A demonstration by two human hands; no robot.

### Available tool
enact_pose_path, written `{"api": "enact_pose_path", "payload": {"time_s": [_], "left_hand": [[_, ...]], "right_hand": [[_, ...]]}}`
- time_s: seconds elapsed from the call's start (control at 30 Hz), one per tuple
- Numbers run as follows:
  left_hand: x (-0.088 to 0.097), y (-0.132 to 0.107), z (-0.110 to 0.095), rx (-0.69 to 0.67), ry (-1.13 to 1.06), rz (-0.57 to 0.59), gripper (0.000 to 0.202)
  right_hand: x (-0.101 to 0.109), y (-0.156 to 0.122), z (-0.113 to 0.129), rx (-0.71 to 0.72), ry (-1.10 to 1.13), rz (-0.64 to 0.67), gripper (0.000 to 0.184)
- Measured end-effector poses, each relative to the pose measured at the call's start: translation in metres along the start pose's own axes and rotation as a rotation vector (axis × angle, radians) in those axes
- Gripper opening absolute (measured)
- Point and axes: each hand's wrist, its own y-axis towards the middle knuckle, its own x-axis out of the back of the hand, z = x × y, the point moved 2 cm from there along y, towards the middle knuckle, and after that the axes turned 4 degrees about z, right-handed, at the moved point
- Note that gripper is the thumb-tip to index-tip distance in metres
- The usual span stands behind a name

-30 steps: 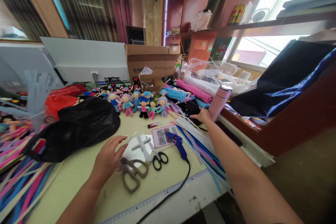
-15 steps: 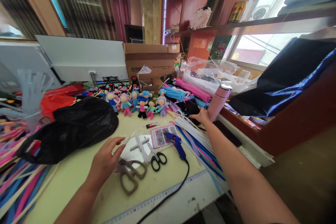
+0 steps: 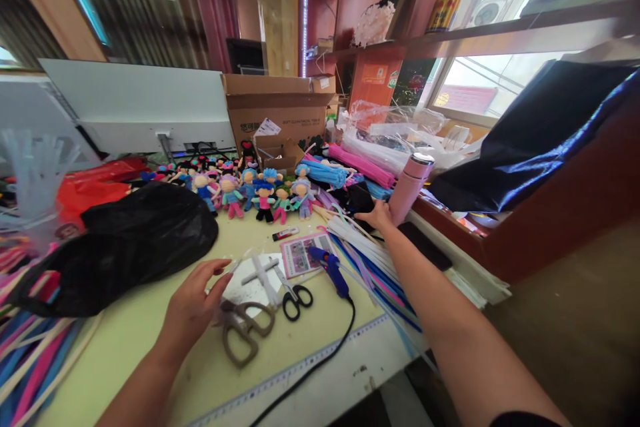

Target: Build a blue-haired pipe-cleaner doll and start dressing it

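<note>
My left hand (image 3: 193,300) hovers over the table's near left part, thumb and fingertips pinched around something clear and thin that I cannot make out. Just right of it lie large brown-handled scissors (image 3: 240,347), black-handled scissors (image 3: 299,302) and a white sheet (image 3: 245,290) with pale strips crossed on it. My right hand (image 3: 379,217) reaches far forward, thumb stretched left, closed at the lower corner of a black object (image 3: 360,198); its other fingers are partly hidden. Right beside that hand stands a pink thermos (image 3: 410,187). A blue glue gun (image 3: 333,271) lies between my arms.
Several small dolls (image 3: 265,200) stand before a cardboard box (image 3: 280,107). A black plastic bag (image 3: 150,233) and coloured pipe cleaners (image 3: 45,360) lie left; more pipe cleaners (image 3: 367,253) lie under my right arm. A ruler (image 3: 295,367) and the glue gun's cord (image 3: 320,367) run along the front.
The whole view has shifted slightly, so things sit a little further left and higher. Both hands keep about the same places and poses.
</note>
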Motion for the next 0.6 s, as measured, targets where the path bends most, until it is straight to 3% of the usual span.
{"api": "enact_pose_path", "payload": {"time_s": [0.1, 0.6], "left_hand": [[0.0011, 0.0002, -0.0018, 0.005, 0.006, 0.01, 0.041], [-0.0015, -0.0006, 0.0014, 0.03, -0.013, 0.017, 0.042]], "right_hand": [[0.0039, -0.0046, 0.002, 0.008, 0.021, 0.002, 0.036], [0.0067, -0.0093, 0.0077, -0.054, 0.004, 0.027, 0.04]]}}
